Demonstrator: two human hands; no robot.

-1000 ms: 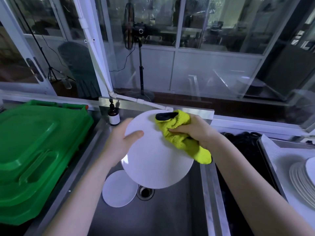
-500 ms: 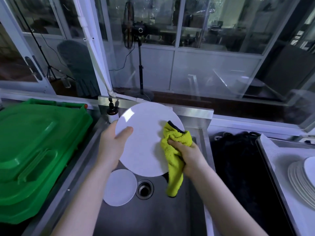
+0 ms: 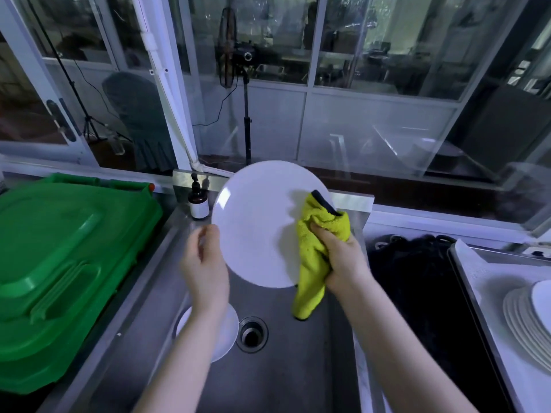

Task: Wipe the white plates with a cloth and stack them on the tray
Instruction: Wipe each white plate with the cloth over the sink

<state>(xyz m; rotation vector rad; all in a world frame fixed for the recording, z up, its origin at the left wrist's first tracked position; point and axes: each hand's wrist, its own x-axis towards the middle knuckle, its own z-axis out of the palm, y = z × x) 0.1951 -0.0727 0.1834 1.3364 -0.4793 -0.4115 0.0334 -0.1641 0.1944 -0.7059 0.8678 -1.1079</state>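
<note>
Holding a white plate (image 3: 259,228) tilted above the sink (image 3: 283,377), face toward the camera for wiping. Gripping a yellow cloth (image 3: 316,257) in the right hand (image 3: 343,257), fingers closed, pressing it on the plate's right edge. Meeting the left rim with the left hand (image 3: 202,260), blurred; cannot tell whether fingers grip. Below in the sink: 1 more plate (image 3: 230,329). Far right, beyond a dark heap (image 3: 417,293): stacked plates (image 3: 524,323) on the tray (image 3: 492,281).

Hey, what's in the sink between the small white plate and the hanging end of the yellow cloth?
The round drain lies between them on the sink floor; the head view shows it.
</note>
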